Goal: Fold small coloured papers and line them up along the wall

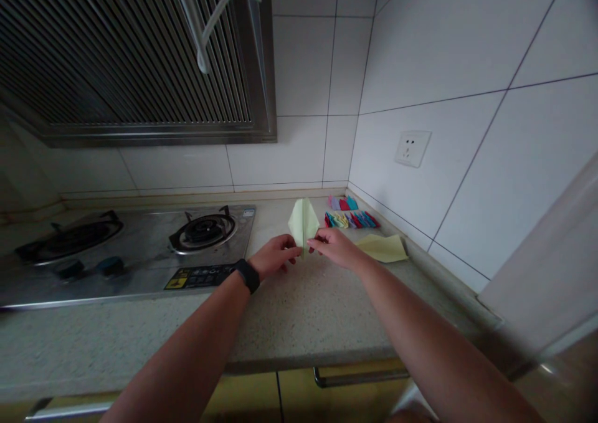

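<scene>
A pale yellow-green folded paper [303,219] lies on the counter in front of me, with a crease down its middle, angled sides and a narrow end toward me. My left hand [276,253], with a black band on the wrist, pinches the left side of that narrow end. From the right, my right hand [332,245] grips the other side of the same end between thumb and fingers. The fingertips cover part of the paper's lower tip. Right of my right hand lies a larger pale yellow sheet of paper [390,248].
Rows of small colourful folded pieces [352,219] sit near the back corner. A gas stove [149,248] fills the left side under a range hood [140,55]. White hooks [205,37] hang overhead. A socket [413,148] is on the right wall. The counter's front edge is above yellow drawers.
</scene>
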The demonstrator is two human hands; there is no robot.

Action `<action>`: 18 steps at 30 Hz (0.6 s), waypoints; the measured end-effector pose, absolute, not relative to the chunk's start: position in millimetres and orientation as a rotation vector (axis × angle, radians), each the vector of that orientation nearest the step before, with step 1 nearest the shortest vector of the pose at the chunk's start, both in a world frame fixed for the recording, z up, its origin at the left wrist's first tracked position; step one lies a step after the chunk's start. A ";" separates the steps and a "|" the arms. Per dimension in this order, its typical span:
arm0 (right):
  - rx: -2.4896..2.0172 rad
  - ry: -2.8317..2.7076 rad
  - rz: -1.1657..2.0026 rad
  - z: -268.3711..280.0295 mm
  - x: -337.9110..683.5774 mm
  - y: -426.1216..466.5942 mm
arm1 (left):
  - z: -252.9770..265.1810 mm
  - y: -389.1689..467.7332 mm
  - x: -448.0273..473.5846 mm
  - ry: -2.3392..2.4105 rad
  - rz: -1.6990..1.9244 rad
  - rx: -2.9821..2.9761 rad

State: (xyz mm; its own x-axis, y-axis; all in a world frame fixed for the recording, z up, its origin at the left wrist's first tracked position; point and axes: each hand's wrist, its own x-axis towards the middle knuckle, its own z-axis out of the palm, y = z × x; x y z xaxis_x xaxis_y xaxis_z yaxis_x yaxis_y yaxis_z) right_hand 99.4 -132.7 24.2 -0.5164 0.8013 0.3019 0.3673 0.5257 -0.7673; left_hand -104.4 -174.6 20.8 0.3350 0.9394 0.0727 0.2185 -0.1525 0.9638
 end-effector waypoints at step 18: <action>-0.881 -2.179 0.901 19.0 92.6 -135.9 | 11.3 -169.7 -104.7 1.002 0.968 1.770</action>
State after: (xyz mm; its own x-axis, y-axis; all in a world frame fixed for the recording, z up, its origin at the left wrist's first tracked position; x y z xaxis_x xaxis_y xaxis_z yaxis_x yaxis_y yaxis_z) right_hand 92.6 -135.9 19.0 -0.5895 0.7582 0.2786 0.3398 0.5457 -0.7660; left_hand -104.7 -169.7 11.3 0.3764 0.9035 0.2050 0.2363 -0.3075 0.9217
